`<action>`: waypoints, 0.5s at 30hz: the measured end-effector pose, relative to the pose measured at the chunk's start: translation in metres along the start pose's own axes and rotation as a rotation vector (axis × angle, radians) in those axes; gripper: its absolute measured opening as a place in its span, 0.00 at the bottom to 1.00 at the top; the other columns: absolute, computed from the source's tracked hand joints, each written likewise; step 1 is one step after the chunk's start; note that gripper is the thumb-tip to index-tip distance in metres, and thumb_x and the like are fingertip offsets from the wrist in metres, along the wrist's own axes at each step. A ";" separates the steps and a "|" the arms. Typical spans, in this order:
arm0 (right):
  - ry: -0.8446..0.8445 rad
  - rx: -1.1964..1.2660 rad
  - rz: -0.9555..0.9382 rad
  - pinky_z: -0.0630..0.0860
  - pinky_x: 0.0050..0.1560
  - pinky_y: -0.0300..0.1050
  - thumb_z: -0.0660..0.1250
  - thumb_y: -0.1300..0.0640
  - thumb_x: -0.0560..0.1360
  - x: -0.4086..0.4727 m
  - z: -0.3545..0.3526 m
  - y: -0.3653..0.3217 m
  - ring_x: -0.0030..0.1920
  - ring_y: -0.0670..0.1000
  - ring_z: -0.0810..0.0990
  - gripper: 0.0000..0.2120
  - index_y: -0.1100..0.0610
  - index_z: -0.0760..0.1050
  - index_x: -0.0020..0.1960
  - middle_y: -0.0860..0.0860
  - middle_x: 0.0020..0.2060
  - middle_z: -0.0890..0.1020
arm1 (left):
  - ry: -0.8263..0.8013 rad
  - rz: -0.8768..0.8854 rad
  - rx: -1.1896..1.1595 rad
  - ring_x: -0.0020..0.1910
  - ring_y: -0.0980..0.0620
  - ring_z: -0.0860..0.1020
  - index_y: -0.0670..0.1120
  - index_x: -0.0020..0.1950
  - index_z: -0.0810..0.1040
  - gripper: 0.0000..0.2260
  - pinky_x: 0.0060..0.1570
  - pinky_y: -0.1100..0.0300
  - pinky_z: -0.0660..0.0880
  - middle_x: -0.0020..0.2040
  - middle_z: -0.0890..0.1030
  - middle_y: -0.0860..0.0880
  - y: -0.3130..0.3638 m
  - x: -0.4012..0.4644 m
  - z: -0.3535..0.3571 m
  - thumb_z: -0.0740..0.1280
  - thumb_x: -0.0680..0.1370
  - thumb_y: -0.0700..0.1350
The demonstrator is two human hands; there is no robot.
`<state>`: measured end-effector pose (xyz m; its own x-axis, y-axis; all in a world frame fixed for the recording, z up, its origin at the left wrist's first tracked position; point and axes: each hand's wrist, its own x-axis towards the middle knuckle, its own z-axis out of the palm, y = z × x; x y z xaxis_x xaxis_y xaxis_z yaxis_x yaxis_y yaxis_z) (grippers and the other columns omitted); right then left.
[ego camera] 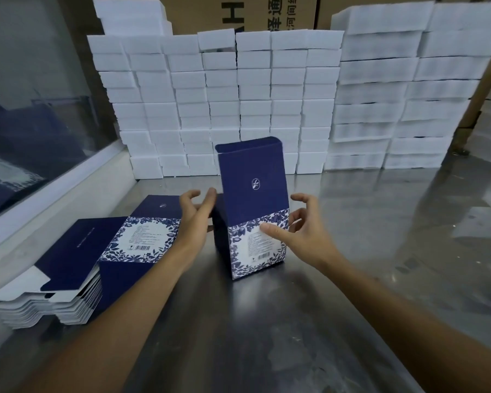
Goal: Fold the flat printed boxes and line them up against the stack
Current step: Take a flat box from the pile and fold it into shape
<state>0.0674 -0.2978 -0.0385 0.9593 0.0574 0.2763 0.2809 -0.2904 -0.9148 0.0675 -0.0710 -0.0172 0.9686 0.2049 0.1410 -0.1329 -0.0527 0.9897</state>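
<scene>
**Steel bench, one box up, more blanks waiting**

Steel bench [352, 222] runs from the person to a wall of white blocks, its sheen suggesting card will slide on it easily. Nearest on the left lies the pile of blanks [68, 279], flat and fanned at the edges; thin printed card like this looks light and springy, and would crease if pinched mid-panel.

Just beyond, the box [253, 222] stands upright on the bench, top flap raised, well short of the stack [238, 109]. The left hand [194, 217] lies against its left side with fingers nearly straight, holding nothing. The right hand [298, 225] is spread loose, thumb touching the label face, not gripping.

Being hollow, the box would likely tip or dent under a hard squeeze. Best hold, I judge: flat palms on opposite sides, low, near the folded corners where the card is stiffest.
</scene>
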 end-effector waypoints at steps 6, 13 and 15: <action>-0.042 -0.046 0.038 0.77 0.39 0.38 0.72 0.27 0.60 -0.005 0.011 -0.003 0.39 0.47 0.82 0.43 0.43 0.62 0.67 0.52 0.42 0.79 | -0.214 0.103 -0.132 0.67 0.54 0.75 0.55 0.69 0.73 0.32 0.67 0.48 0.68 0.66 0.78 0.54 -0.006 -0.015 -0.006 0.58 0.73 0.72; 0.034 0.071 0.135 0.74 0.43 0.45 0.69 0.33 0.72 0.007 0.013 -0.019 0.43 0.49 0.83 0.24 0.48 0.72 0.59 0.51 0.45 0.83 | -0.108 0.140 -0.080 0.56 0.60 0.80 0.54 0.61 0.75 0.17 0.47 0.69 0.76 0.58 0.82 0.56 -0.009 -0.022 -0.009 0.70 0.73 0.52; 0.055 0.071 0.161 0.74 0.42 0.45 0.71 0.39 0.74 0.009 0.015 -0.022 0.41 0.48 0.82 0.21 0.50 0.72 0.60 0.51 0.43 0.82 | -0.034 0.125 -0.081 0.51 0.65 0.80 0.57 0.60 0.74 0.14 0.41 0.73 0.74 0.60 0.80 0.53 -0.010 -0.021 -0.008 0.69 0.76 0.46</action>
<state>0.0703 -0.2770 -0.0206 0.9896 -0.0373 0.1387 0.1270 -0.2232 -0.9665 0.0469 -0.0673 -0.0302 0.9498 0.1685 0.2635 -0.2678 0.0033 0.9635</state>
